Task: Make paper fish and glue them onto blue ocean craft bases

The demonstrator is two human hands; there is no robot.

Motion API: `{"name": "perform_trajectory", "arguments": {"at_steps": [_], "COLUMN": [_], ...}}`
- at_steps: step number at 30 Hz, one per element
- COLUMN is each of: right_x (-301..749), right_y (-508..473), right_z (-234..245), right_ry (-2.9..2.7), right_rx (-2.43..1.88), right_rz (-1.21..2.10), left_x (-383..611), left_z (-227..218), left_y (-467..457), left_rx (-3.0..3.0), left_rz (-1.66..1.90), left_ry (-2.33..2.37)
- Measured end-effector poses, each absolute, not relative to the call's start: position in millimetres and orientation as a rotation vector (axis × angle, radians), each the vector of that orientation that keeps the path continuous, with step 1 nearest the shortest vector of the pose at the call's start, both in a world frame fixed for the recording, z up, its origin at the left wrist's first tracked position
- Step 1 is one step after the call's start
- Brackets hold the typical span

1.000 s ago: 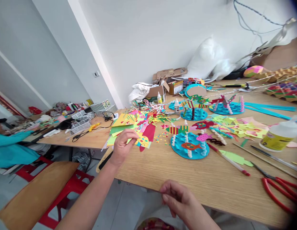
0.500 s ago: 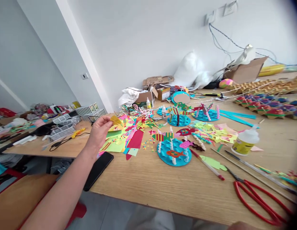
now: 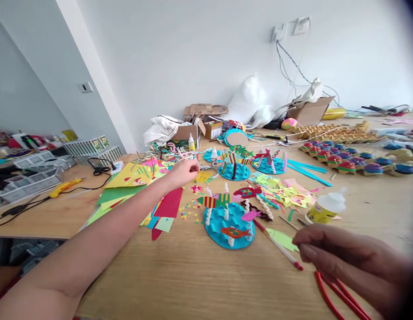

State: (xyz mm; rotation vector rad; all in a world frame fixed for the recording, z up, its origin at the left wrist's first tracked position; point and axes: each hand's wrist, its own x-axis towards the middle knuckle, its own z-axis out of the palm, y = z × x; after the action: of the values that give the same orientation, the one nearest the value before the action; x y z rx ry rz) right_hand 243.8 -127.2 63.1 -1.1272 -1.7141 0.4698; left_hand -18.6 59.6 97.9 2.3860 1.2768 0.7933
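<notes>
Stretched across the table, my left hand (image 3: 184, 173) has its fingers curled together at a piece of yellow paper (image 3: 204, 177), which shows just past the fingertips. Below that hand and arm are coloured paper sheets (image 3: 121, 195). At the lower right, my right hand (image 3: 356, 262) is closed in a pinch; whether anything is in it I cannot make out. It covers part of the red-handled scissors (image 3: 326, 293) and lies close to a light green paper fish (image 3: 282, 240). Between the hands stands a blue disc (image 3: 231, 238) with paper fish on curled white stems.
A glue bottle (image 3: 326, 208) stands behind my right hand, and a red-ended pen (image 3: 279, 246) lies left of it. More blue fish discs (image 3: 235, 172), paper scraps (image 3: 283, 189) and painted egg trays (image 3: 346, 165) are farther back. A yellow-handled tool with a cord (image 3: 65, 187) lies left.
My left hand has moved right with the yellow paper, away from the paper pile. My right hand has risen into view over the scissors. The view has turned right.
</notes>
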Motion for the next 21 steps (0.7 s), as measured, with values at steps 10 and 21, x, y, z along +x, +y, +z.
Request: {"name": "perform_trajectory", "arguments": {"at_steps": [10, 21], "right_x": [223, 173], "right_y": [-40, 37], "right_z": [98, 111], "right_ry": [-1.99, -2.256], "right_rx": [-1.535, -1.486], "right_rz": [0.573, 0.098], "left_x": [-9, -7], "left_z": [77, 83], "left_y": [83, 82], "left_rx": [2.445, 2.489], "left_rz": [0.591, 0.645], "left_ry": [1.261, 1.195]}}
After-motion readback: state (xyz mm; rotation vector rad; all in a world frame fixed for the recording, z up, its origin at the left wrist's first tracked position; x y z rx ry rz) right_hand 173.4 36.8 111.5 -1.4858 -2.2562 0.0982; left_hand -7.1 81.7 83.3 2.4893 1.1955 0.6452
